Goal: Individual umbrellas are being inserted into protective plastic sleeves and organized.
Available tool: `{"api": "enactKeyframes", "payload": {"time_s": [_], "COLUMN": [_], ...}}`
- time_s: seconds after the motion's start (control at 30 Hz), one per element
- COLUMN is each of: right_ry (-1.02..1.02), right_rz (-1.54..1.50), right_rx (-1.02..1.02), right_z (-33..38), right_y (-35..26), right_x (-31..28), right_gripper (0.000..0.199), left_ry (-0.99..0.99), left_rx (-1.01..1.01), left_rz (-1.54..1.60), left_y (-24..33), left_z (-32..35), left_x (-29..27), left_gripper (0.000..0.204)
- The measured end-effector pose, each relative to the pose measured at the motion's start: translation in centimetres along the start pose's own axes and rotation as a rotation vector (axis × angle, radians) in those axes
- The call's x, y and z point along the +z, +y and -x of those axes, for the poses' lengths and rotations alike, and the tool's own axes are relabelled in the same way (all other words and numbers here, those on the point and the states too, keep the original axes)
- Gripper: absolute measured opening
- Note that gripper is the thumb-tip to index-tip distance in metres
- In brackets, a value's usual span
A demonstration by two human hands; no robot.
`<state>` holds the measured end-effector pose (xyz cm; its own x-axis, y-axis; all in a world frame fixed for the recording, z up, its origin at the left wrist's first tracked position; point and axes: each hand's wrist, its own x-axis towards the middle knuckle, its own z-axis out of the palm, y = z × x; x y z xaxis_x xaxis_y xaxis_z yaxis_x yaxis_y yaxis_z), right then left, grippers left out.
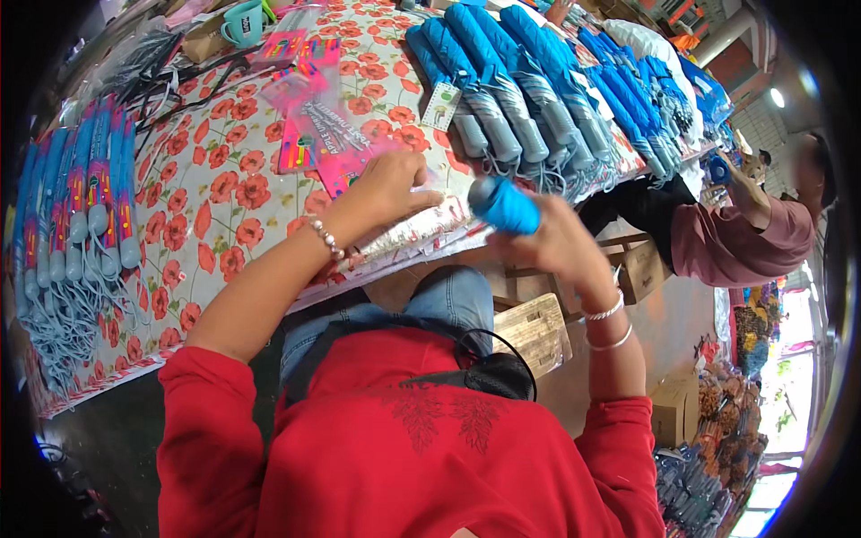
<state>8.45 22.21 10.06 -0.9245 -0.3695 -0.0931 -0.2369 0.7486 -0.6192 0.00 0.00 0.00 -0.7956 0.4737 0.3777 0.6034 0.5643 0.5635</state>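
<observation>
My right hand (560,240) is closed around a folded blue umbrella (509,208). The umbrella's grey end points left, toward my other hand; the hand is slightly blurred. My left hand (395,186) is over the table's near edge, with the thumb apart from the curled index finger and nothing visible between them. Its other fingers are partly hidden. Just beyond that wrist lie pink printed plastic sleeves (309,143), overlapping on the flowered tablecloth (215,215).
Sleeved umbrellas (90,197) with grey handles and cords lie at the left. Unsleeved blue umbrellas (502,81) are piled at the far right, a tag (441,106) among them. A teal mug (242,23) stands at the back. A co-worker (744,224) sits right, near a wooden stool (534,334).
</observation>
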Motion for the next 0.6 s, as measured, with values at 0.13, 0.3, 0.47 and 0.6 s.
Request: {"api": "enactKeyframes", "payload": {"time_s": [0.13, 0.3, 0.47, 0.6], "right_ry": [-0.01, -0.056, -0.091, -0.041], "right_rz": [0.171, 0.243, 0.342, 0.364], "right_rx": [-0.168, -0.216, -0.248, -0.265], "right_z": [-0.2, -1.5, -2.8, -3.0], "right_y": [-0.1, -0.5, -2.1, -0.9], "right_x": [3.8, 6.4, 7.7, 8.1], "right_gripper": [0.04, 0.066, 0.082, 0.082], "left_ry": [-0.014, -0.144, -0.246, -0.341], "left_rx": [-0.028, -0.011, -0.098, -0.174], "left_rz": [0.002, 0.099, 0.143, 0.22], "left_y": [-0.2, -0.9, -0.8, -0.9], "left_z": [1.9, 2.8, 2.7, 1.8], "left_x": [-1.0, -3.1, -4.3, -5.2], "left_gripper": [0.025, 0.022, 0.023, 0.019]}}
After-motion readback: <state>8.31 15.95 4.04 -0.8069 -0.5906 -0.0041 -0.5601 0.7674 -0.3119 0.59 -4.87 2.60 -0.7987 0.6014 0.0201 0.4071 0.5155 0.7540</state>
